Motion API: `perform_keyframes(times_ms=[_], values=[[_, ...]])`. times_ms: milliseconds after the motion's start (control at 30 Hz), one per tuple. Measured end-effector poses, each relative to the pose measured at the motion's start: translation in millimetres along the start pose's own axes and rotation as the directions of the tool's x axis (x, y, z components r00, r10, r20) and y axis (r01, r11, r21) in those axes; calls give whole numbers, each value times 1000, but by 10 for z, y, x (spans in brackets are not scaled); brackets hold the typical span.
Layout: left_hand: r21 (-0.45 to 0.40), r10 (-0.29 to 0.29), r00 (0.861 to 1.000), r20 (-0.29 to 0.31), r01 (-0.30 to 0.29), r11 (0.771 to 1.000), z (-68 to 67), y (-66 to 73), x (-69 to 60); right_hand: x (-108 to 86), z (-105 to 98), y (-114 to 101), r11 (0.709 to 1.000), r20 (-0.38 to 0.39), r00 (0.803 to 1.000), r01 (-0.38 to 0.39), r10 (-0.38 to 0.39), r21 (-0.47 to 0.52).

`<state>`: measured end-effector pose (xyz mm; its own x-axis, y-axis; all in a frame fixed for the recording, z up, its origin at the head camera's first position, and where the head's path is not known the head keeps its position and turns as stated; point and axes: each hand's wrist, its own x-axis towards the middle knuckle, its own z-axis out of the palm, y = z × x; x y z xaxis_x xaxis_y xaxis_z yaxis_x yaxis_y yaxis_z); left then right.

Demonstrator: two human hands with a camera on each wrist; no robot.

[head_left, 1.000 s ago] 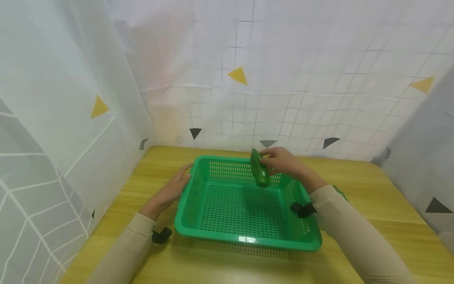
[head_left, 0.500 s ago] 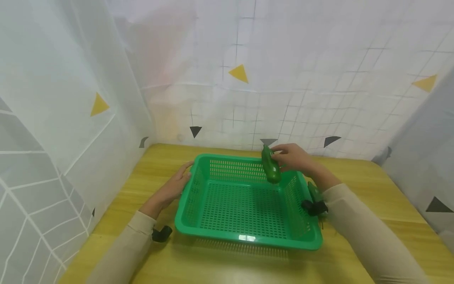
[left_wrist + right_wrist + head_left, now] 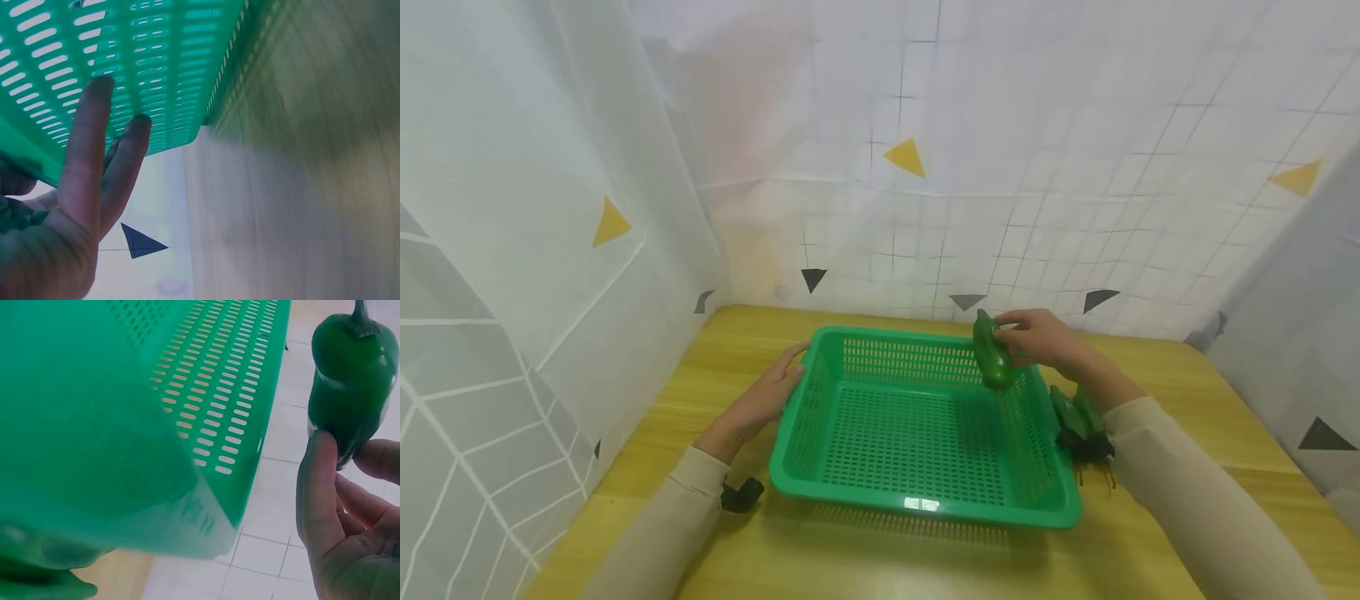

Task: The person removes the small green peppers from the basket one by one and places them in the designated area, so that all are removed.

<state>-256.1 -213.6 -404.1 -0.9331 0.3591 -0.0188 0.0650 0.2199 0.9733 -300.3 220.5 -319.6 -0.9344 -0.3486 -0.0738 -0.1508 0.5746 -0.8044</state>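
Note:
A long green pepper (image 3: 992,354), glossy and tilted with its stem toward me, is held over the far right part of the green basket (image 3: 925,504). My right hand (image 3: 1037,337) pinches it between thumb and fingertips. In the right wrist view the pepper (image 3: 353,375) shows its stem, and the fingertips grip the opposite end. My left hand (image 3: 763,400) rests on the basket's left side. In the left wrist view the left hand's fingers (image 3: 87,150) lie straight and spread against the slotted outer wall.
Right of the basket, partly behind the right wrist, lie more green peppers (image 3: 1066,410) with thin stems. Black wrist camera mounts (image 3: 741,496) sit at both cuffs. A wooden table (image 3: 1150,533) bears the basket; patterned white sheets (image 3: 880,100) stand behind and at both sides.
The right hand has moved right with the pepper, from above the back middle toward the right wall. More of the peppers beside the basket now shows. The left hand and basket have stayed put.

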Motion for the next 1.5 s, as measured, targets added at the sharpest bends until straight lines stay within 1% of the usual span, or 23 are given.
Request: perform_keyframes(times_ms=[200, 300, 433, 633, 767, 900, 1133, 1367, 1500], values=[[1, -1, 1000, -4, 1, 1000, 9, -11, 12, -47, -49, 66, 1000, -4, 1000, -7, 7, 15], [-1, -5, 1000, -5, 5, 1000, 12, -2, 12, -73, -76, 90, 1000, -4, 1000, 2, -2, 25], [4, -7, 1000, -9, 7, 1000, 15, 14, 1, -103, -117, 132, 1000, -24, 1000, 3, -3, 29], [10, -12, 1000, -12, 12, 1000, 9, 14, -18, -148, -230, 164, 1000, -73, 997, -22, 23, 16], [11, -13, 1000, -20, 13, 1000, 0, 17, -12, -194, -337, 131, 1000, -90, 996, -21, 21, -3], [18, -7, 1000, -30, 7, 1000, -7, 14, 6, -240, -418, 145, 999, -94, 995, -25, 21, -43], [13, -11, 1000, -19, 11, 1000, 12, 7, 1, -314, -471, 274, 995, -75, 996, -44, 37, -90], [12, -7, 1000, -19, 7, 1000, 14, 17, -13, -366, -513, 402, 993, -86, 995, -53, 44, -106], [14, -14, 1000, -28, 14, 1000, 19, 14, -13, -416, -587, 519, 991, -94, 994, -58, 47, -118]])
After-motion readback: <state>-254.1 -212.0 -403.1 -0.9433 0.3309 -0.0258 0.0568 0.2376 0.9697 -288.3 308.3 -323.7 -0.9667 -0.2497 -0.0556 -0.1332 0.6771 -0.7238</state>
